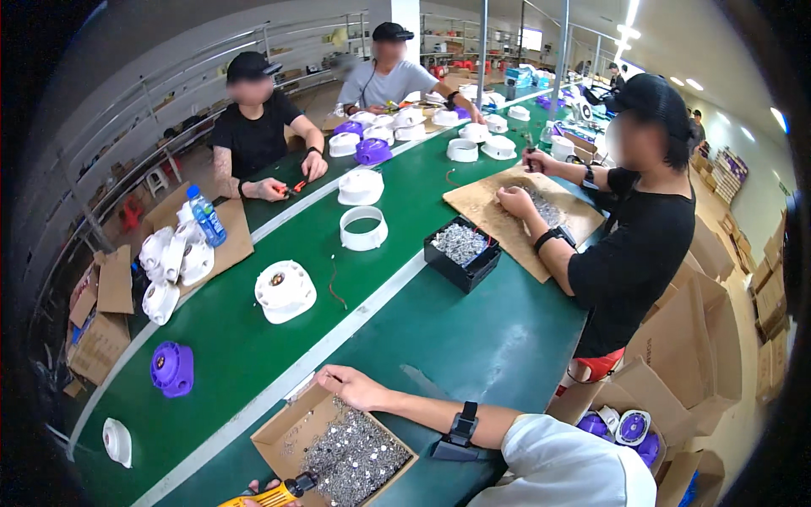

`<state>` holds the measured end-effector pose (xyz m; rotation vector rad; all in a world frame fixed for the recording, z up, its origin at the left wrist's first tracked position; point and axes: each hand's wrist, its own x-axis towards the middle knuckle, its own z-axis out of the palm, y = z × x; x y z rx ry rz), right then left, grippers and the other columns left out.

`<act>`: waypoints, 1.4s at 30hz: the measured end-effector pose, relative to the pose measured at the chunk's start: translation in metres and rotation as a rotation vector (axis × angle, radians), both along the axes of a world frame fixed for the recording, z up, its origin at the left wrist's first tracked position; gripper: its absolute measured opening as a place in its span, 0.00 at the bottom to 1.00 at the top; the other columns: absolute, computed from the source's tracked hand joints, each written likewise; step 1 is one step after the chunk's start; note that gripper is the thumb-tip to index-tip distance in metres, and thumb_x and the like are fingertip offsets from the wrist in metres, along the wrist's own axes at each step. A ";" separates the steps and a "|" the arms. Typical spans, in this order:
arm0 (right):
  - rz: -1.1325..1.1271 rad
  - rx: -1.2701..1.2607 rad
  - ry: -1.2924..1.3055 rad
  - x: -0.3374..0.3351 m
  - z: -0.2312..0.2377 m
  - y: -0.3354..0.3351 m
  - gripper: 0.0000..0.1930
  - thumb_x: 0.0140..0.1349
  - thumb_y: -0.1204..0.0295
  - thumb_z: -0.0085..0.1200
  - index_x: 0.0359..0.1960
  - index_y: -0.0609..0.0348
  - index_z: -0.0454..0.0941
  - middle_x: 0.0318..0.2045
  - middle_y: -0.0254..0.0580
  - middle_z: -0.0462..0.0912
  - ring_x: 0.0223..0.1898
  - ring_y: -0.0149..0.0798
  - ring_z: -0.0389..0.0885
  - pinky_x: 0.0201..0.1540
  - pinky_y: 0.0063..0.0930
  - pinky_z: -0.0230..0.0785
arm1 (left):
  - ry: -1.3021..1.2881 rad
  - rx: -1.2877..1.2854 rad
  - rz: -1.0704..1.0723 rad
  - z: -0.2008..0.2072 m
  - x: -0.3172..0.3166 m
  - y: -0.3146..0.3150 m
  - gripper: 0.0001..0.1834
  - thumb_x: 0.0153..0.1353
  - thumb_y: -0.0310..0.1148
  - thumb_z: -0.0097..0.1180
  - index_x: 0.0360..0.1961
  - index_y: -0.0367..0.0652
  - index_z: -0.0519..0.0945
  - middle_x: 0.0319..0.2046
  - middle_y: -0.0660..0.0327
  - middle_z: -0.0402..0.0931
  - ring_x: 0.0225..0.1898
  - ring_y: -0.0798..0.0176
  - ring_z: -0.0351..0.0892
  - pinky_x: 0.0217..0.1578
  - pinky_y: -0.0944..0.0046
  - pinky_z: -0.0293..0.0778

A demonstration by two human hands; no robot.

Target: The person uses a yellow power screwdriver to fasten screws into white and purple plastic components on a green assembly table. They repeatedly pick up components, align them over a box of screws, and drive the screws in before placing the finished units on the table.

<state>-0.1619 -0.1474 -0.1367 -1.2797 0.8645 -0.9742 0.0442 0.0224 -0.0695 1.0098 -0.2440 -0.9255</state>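
Observation:
At the lower edge, my left hand (pixel 269 487) is wrapped round a yellow electric screwdriver (pixel 283 493) with a black nose, partly cut off by the picture's edge. The nose lies over the near corner of a shallow cardboard box (pixel 269 441). Loose small metal screws (pixel 355 448) fill much of that box. My right hand (pixel 353 389) reaches in from the right over the box's far edge, thumb and fingers pinched together; what they hold is too small to make out. A black device (pixel 461 429) is strapped to my right wrist.
Across the green belt (pixel 220 372) lie a white housing (pixel 285 291), a purple housing (pixel 172 369) and a white ring (pixel 363 229). A black bin (pixel 463 258) of metal parts stands right of the belt. Several co-workers sit around, one with a wooden board (pixel 481 203).

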 end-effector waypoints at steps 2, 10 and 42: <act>-0.010 -0.014 0.016 0.000 0.001 0.001 0.12 0.70 0.65 0.39 0.42 0.61 0.72 0.34 0.33 0.76 0.39 0.26 0.70 0.46 0.23 0.64 | 0.003 -0.007 -0.021 0.001 0.001 0.001 0.26 0.59 0.53 0.52 0.46 0.40 0.71 0.41 0.58 0.73 0.42 0.56 0.74 0.46 0.57 0.72; -0.040 -0.038 0.023 -0.002 0.008 0.003 0.16 0.69 0.62 0.41 0.42 0.64 0.74 0.34 0.38 0.78 0.38 0.29 0.72 0.45 0.26 0.65 | 0.016 0.033 -0.043 -0.003 0.002 0.000 0.26 0.60 0.53 0.52 0.46 0.41 0.71 0.42 0.57 0.74 0.43 0.56 0.74 0.47 0.57 0.72; -0.025 -0.044 0.050 -0.001 0.008 0.002 0.14 0.70 0.63 0.39 0.43 0.61 0.72 0.35 0.36 0.76 0.41 0.28 0.70 0.47 0.26 0.63 | -0.111 0.006 0.016 -0.013 0.002 -0.005 0.24 0.64 0.51 0.45 0.48 0.41 0.70 0.43 0.58 0.73 0.43 0.56 0.73 0.48 0.57 0.70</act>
